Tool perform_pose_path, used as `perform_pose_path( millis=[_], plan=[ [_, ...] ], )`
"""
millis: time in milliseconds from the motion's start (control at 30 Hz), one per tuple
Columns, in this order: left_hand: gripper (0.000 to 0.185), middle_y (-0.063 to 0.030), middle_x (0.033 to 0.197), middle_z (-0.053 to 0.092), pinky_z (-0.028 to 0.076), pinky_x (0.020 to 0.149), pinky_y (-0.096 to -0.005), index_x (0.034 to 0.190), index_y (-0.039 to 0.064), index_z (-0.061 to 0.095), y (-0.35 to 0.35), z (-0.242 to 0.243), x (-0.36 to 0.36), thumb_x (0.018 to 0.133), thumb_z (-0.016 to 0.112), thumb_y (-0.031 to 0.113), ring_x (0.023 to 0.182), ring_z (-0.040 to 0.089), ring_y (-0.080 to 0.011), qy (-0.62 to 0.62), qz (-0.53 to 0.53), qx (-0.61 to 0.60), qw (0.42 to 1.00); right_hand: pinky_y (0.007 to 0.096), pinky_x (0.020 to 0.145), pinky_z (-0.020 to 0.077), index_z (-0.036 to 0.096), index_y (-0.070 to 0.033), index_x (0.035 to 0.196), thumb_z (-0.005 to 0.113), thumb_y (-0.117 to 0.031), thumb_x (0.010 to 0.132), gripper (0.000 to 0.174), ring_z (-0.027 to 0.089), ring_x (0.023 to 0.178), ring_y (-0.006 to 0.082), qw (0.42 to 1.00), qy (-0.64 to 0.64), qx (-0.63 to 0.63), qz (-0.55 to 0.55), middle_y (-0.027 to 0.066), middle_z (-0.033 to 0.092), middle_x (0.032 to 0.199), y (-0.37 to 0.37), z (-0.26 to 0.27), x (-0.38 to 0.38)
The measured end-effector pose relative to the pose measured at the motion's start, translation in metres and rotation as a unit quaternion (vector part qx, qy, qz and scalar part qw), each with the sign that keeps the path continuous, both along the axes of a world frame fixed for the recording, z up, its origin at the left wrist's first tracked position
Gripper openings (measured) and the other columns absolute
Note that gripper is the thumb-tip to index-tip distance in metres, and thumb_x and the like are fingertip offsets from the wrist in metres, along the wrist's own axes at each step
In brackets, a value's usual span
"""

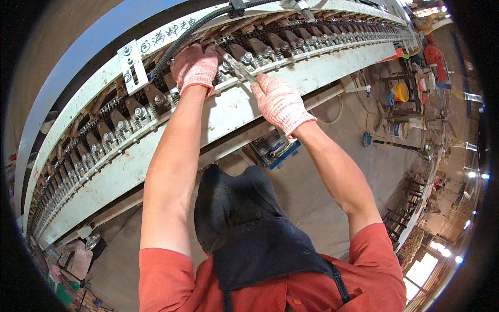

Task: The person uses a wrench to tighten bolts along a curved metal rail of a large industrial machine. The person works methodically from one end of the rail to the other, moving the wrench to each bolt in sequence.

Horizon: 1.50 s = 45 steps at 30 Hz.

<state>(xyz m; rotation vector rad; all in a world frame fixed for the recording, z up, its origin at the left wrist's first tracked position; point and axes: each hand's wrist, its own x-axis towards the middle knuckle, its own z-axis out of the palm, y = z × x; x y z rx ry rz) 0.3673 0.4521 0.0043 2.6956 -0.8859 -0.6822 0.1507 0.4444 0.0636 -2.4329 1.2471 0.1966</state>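
A long pale green metal machine frame [234, 105] crosses before me, with a row of spring-loaded bolts [140, 113] and dark metal brackets along a chain [93, 121]. My right hand [278, 101], in a pink and white knitted glove, grips a long metal hand tool [239, 67] that slants up and left into the row. My left hand [195, 65], gloved the same way, reaches in among the brackets at the tool's far end. Its fingertips are partly hidden, and I cannot tell whether they hold anything.
A black corrugated conduit [187, 35] arches over the left hand beside a slotted white plate [132, 67] bearing writing. Below the frame sits a blue tray [284, 155] of tools. On the floor to the right are a yellow round object [402, 92] and a bucket [399, 130].
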Motion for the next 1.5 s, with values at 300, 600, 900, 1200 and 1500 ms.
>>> perform_pose_path(
  millis=[300,600,900,1200,1500],
  plan=[
    [0.048,-0.0190,0.114,0.076,0.059,0.091,-0.0503,0.118,0.019,0.078,0.004,-0.010,0.000,0.092,0.058,0.054,0.106,0.073,-0.0385,-0.010,0.029,-0.082,0.996,0.0551,0.094,0.0519,0.066,-0.003,0.113,0.048,-0.034,0.106,0.037,0.066,0.104,0.0471,0.999,-0.028,0.029,-0.014,0.0279,0.071,0.105,-0.004,-0.007,0.005],
    [0.057,-0.0180,0.128,0.072,0.056,0.098,-0.0511,0.125,0.014,0.072,-0.001,0.008,-0.010,0.093,0.056,0.058,0.119,0.068,-0.0380,-0.010,0.052,-0.016,0.998,0.0520,0.097,0.0513,0.066,-0.001,0.123,0.051,-0.036,0.105,0.042,0.065,0.109,0.0461,0.999,-0.037,0.028,-0.004,0.0285,0.070,0.112,-0.014,-0.006,0.013],
    [0.052,-0.0177,0.130,0.071,0.055,0.100,-0.0488,0.127,0.013,0.073,-0.002,-0.006,0.002,0.096,0.053,0.050,0.120,0.068,-0.0356,0.001,-0.004,-0.014,1.000,0.0533,0.088,0.0541,0.065,-0.006,0.116,0.052,-0.036,0.106,0.035,0.068,0.099,0.0445,0.997,0.044,-0.018,0.067,0.0236,0.072,0.101,-0.039,0.002,0.016],
    [0.055,-0.0186,0.126,0.072,0.057,0.096,-0.0520,0.123,0.015,0.074,-0.002,-0.022,0.004,0.095,0.053,0.057,0.115,0.070,-0.0382,-0.019,0.014,-0.054,0.998,0.0520,0.090,0.0538,0.064,-0.003,0.113,0.045,-0.034,0.109,0.037,0.068,0.101,0.0447,0.996,0.026,0.011,0.079,0.0258,0.071,0.103,-0.041,0.005,0.054],
    [0.053,-0.0179,0.133,0.070,0.056,0.099,-0.0503,0.130,0.013,0.071,-0.001,0.000,-0.003,0.094,0.059,0.050,0.122,0.068,-0.0368,0.003,0.048,-0.007,0.999,0.0549,0.092,0.0524,0.065,-0.004,0.112,0.047,-0.035,0.106,0.036,0.067,0.101,0.0461,0.999,0.029,0.013,0.017,0.0265,0.071,0.103,-0.017,0.002,0.009]
  ],
)
